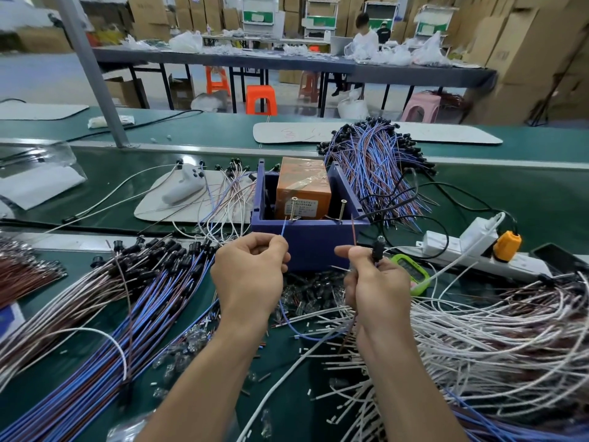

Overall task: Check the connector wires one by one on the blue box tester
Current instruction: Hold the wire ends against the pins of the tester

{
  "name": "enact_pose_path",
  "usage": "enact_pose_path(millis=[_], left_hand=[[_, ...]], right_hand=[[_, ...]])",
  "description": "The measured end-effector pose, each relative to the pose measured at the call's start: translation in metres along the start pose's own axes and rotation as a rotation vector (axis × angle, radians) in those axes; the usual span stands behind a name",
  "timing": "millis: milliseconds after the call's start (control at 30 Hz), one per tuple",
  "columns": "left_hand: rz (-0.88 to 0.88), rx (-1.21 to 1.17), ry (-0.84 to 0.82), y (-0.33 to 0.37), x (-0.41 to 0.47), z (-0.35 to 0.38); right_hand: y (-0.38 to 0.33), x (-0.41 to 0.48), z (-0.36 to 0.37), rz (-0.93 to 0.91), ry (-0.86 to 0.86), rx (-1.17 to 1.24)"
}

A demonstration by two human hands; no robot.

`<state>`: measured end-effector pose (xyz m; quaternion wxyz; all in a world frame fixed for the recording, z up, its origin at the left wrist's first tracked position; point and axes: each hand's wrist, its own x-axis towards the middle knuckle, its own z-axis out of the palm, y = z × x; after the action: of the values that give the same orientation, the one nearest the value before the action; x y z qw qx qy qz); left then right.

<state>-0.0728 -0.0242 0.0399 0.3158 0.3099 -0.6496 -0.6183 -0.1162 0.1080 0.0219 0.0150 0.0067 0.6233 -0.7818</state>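
Green mat | left hand pinches thin blue wire | right hand grips brown wire

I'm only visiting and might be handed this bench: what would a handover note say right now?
Left hand pinches the thin blue wire end, its tip at the left brass screw on the blue plastic box tester.
Right hand grips the small black connector and the brown wire end, its tip just short of the right brass screw.
Done: cannot tell which piles are checked.
Left: bring brown to its screw, then the blue-and-brown wire bundles.
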Motion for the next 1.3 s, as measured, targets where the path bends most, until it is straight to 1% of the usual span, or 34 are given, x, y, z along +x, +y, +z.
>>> enact_pose_path(millis=[367,533,900,1300], left_hand=[[0.042,-0.016,0.028,-0.0009,-0.0013,-0.0019],[0.089,0.043,0.039,0.0022,0.0006,0.0],[0.112,0.04,-0.051,0.0046,0.0013,0.0],[0.109,0.044,-0.065,0.0038,0.0025,0.0005]], right_hand=[[0.0011,-0.002,-0.0017,-0.009,0.006,0.024],[0.0016,-0.001,-0.0053,0.001,0.017,0.023],[0.0024,0.0003,-0.0044,0.01,0.02,0.01],[0.0002,0.0058,-0.0027,-0.016,0.009,-0.02]])
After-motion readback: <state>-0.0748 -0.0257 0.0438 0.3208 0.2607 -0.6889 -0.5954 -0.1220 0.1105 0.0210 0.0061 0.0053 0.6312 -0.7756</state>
